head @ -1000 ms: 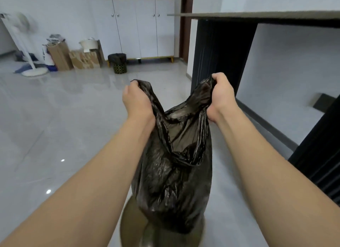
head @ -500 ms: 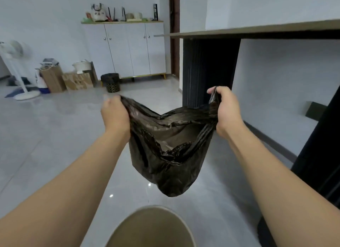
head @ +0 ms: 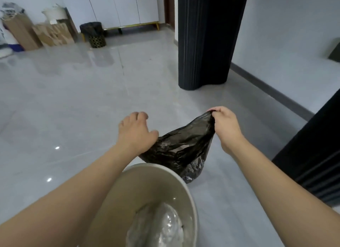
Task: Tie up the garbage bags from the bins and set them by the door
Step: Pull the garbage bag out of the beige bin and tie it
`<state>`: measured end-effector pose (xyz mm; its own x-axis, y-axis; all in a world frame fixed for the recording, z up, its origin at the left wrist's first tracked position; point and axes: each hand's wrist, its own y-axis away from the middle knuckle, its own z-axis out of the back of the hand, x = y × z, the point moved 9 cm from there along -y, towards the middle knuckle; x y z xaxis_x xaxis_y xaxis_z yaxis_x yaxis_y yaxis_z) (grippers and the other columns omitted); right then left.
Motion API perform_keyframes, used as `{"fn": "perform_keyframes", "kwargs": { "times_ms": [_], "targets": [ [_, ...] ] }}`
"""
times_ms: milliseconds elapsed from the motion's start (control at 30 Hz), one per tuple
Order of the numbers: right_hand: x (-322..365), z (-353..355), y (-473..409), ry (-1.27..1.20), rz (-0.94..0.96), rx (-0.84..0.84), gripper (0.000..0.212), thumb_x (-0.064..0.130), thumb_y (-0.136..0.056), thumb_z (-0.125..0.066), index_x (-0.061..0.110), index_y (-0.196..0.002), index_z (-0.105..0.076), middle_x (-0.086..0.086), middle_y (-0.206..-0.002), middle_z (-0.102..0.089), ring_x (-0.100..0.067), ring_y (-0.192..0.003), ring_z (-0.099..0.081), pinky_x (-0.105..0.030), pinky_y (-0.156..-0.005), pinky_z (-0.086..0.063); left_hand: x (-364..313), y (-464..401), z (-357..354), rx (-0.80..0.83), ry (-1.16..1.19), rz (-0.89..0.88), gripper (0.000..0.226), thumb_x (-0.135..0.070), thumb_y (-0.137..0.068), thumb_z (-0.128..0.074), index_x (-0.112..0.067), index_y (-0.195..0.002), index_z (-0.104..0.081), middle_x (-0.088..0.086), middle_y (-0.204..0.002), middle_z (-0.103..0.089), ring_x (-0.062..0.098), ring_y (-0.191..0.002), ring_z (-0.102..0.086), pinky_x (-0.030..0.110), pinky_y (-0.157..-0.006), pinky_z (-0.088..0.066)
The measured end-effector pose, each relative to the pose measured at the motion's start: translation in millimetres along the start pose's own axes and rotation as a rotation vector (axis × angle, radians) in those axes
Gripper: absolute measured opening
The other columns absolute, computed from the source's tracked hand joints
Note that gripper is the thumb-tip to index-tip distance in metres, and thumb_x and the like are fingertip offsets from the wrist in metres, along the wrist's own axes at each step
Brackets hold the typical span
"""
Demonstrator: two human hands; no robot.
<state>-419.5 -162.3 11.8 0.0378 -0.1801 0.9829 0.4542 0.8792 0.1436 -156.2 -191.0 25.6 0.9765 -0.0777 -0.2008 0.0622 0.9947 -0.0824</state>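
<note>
A black garbage bag (head: pixel 184 153) sags low over the floor just beyond the rim of a beige round bin (head: pixel 185 188) at the bottom of the view. My right hand (head: pixel 227 128) pinches the bag's right top corner and holds it up. Over the bag's left edge hovers my left hand (head: pixel 135 132), fingers apart, with only the thumb touching the plastic. Something shiny and clear (head: pixel 161 226) lies inside the beige bin. A second small bin (head: pixel 94 35), black with a black liner, stands far back by the white cabinet (head: pixel 119 7).
A black fluted column (head: pixel 202 44) rises just ahead on the right, and a dark ribbed panel (head: pixel 312 158) stands close at my right. Cardboard boxes (head: pixel 51 35) line the far left wall. A dark door frame (head: pixel 168 5) shows behind the column. Glossy grey floor lies to the left.
The bag came down from chest height to the floor beyond the bin. My left hand has let go of its side and opened. The view tilted down.
</note>
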Motion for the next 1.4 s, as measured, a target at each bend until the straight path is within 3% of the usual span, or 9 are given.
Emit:
{"fn": "perform_keyframes", "kwargs": {
  "times_ms": [267, 433, 600, 733, 867, 967, 1100, 1300, 1400],
  "targets": [
    [29, 25, -1, -0.076, 0.113, -0.058, 0.031, 0.001, -0.091, -0.038, 0.017, -0.089, -0.065, 0.001, -0.077, -0.056, -0.01, -0.062, -0.048, -0.012, -0.048, -0.041, -77, -4, -105, 0.525, -0.305, -0.299, 0.134, -0.078, -0.059, -0.063, -0.023, -0.153, 0.013, 0.01, -0.161, -0.012, 0.033, -0.149, 0.002, 0.059, -0.115, 0.013],
    [31, 58, -4, 0.067, 0.157, -0.181, 0.035, 0.0, -0.089, -0.034, 0.017, -0.091, -0.065, -0.004, -0.082, -0.06, -0.012, -0.06, -0.05, -0.017, -0.048, -0.043, -73, -16, -108, 0.45, -0.301, -0.286, 0.054, -0.022, -0.084, -0.052, -0.013, -0.135, -0.035, 0.01, -0.111, -0.061, 0.035, -0.107, -0.056, 0.044, -0.091, -0.04],
    [31, 37, 5, 0.87, 0.485, -0.059, 0.056, 0.016, -0.082, -0.042, 0.015, -0.138, -0.048, -0.006, -0.143, -0.044, -0.026, -0.132, -0.04, -0.043, -0.116, -0.024, -68, -26, -83, 0.329, -0.259, -0.351, 0.029, -0.011, -0.088, -0.044, -0.011, -0.116, -0.051, 0.013, -0.108, -0.06, 0.035, -0.096, -0.059, 0.037, -0.071, -0.046],
    [-2, -21, 25, 1.356, 0.654, 0.294, 0.097, 0.064, -0.078, -0.039, 0.014, -0.154, -0.007, -0.005, -0.159, -0.022, -0.021, -0.148, -0.012, -0.054, -0.117, 0.011, -76, -26, -66, 0.226, -0.236, -0.44, 0.024, -0.008, -0.087, -0.043, -0.011, -0.107, -0.055, 0.011, -0.103, -0.061, 0.034, -0.094, -0.059, 0.034, -0.066, -0.039],
    [-37, -46, 20, 1.663, 0.53, 0.435, 0.101, 0.062, -0.079, -0.053, 0.012, -0.154, -0.006, -0.011, -0.146, -0.042, -0.03, -0.137, -0.035, -0.054, -0.117, -0.008, -85, -16, -64, 0.212, -0.24, -0.53, 0.021, -0.009, -0.086, -0.044, -0.011, -0.102, -0.056, 0.01, -0.096, -0.061, 0.035, -0.091, -0.059, 0.033, -0.064, -0.039],
    [-21, -49, 18, 1.646, 0.478, 0.39, 0.037, 0.016, -0.086, -0.052, 0.013, -0.123, -0.051, -0.008, -0.119, -0.061, -0.03, -0.111, -0.057, -0.039, -0.093, -0.037, -87, -14, -65, 0.243, -0.264, -0.518, 0.019, -0.013, -0.089, -0.042, -0.01, -0.101, -0.056, 0.008, -0.084, -0.055, 0.035, -0.081, -0.057, 0.033, -0.062, -0.038],
    [8, -29, 13, 1.437, 0.389, 0.339, 0.015, 0.014, -0.083, -0.046, 0.017, -0.098, -0.049, -0.008, -0.115, -0.06, -0.031, -0.106, -0.057, -0.033, -0.075, -0.038, -85, -18, -64, 0.252, -0.285, -0.504, 0.02, -0.022, -0.093, -0.04, -0.011, -0.099, -0.056, 0.013, -0.096, -0.061, 0.037, -0.091, -0.06, 0.032, -0.066, -0.035],
    [-33, -52, 25, 1.483, 0.382, 0.578, 0.115, 0.064, -0.072, -0.061, 0.019, -0.154, 0.005, -0.008, -0.159, -0.019, -0.029, -0.145, -0.018, -0.054, -0.118, -0.005, -79, -18, -53, 0.258, -0.18, -0.508, 0.022, -0.024, -0.093, -0.038, -0.012, -0.1, -0.056, 0.013, -0.096, -0.064, 0.037, -0.091, -0.06, 0.035, -0.066, -0.039],
    [-42, -57, 18, 1.6, 0.52, 0.454, 0.1, 0.042, -0.082, -0.064, 0.018, -0.154, 0.0, -0.012, -0.151, -0.027, -0.032, -0.138, -0.028, -0.051, -0.118, -0.01, -79, -13, -45, 0.266, -0.156, -0.537, 0.021, -0.022, -0.094, -0.037, -0.012, -0.101, -0.054, 0.011, -0.09, -0.063, 0.034, -0.086, -0.059, 0.036, -0.066, -0.043]
  ]
}}
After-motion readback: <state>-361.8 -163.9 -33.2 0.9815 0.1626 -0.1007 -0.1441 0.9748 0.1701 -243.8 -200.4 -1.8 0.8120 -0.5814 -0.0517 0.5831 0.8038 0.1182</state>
